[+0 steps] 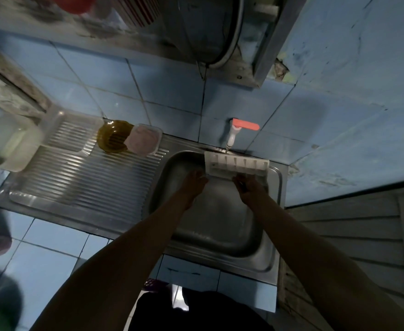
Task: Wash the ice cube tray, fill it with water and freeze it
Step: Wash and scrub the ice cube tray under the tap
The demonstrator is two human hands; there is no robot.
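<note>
A white ice cube tray with a row of compartments is held over the back of the steel sink, right under the white tap with an orange handle. A thin stream of water runs from the spout onto the tray's far edge. My left hand holds the tray's left near corner. My right hand grips the near edge toward the right, fingers curled around it. The tray's near side is partly hidden by both hands.
The ribbed steel drainboard lies left of the basin. On it stand an amber glass dish, a pinkish plastic container and a clear plastic tub. Blue tiled wall behind, a wooden panel to the right.
</note>
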